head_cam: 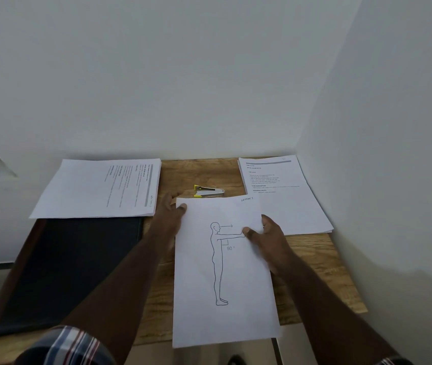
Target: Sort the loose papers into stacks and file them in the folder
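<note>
Two hands grip one drawing sheet [222, 272] over the tabletop's [322, 262] near edge: left hand [168, 219] pinching its top-left corner, right hand [267, 235] its right edge. A dark folder [72, 262] lies at the left edge, paper stacks [99, 188] [286, 196] at both far corners, a stapler [208, 191] between.

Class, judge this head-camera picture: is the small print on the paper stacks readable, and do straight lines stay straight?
Head view: the drawing sheet is sharp, "90°" readable; body text on the left stack and right stack blurs; wide-angle distortion bows the table edges and wall corner.
</note>
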